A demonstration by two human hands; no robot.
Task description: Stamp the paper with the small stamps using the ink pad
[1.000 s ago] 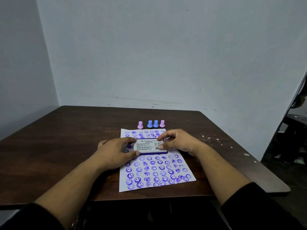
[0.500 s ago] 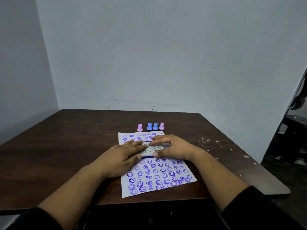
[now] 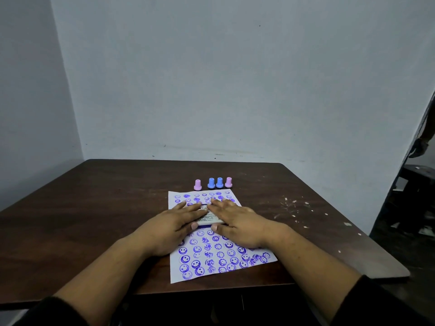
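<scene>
- Both hands lie flat on the ink pad (image 3: 210, 216), which sits closed on the upper-middle of the paper (image 3: 221, 257), white printed label facing up.
- Left hand (image 3: 175, 228): fingers straight and spread over the left half of the pad, thumb tip by its near edge. So that grip is wide, just pressing, nothing pinched.
- Right hand (image 3: 237, 223): same deal on the right half, fingers stretched out flat and pointing up-left, thumb tip at the near edge. Wide grip too, holding nothing.
- The fingertips of the two hands nearly meet over the far edge of the pad.
- The paper is pretty much covered in blue-purple smiley prints, rows all the way from the far edge down to the near edge. It lies a bit skewed on the dark wooden worktop (image 3: 98, 222), its near corner close to the front edge.
- Four small stamps stand upright in a row just beyond the far edge of the paper: a pink stamp (image 3: 197, 185) on the left, slightly apart, then two blue stamps (image 3: 215, 183) side by side, then another pink one (image 3: 228, 182) right beside them.
- White flecks (image 3: 296, 208) dot the worktop off to the right.
- Dark sleeves (image 3: 376, 304) show at the bottom.
</scene>
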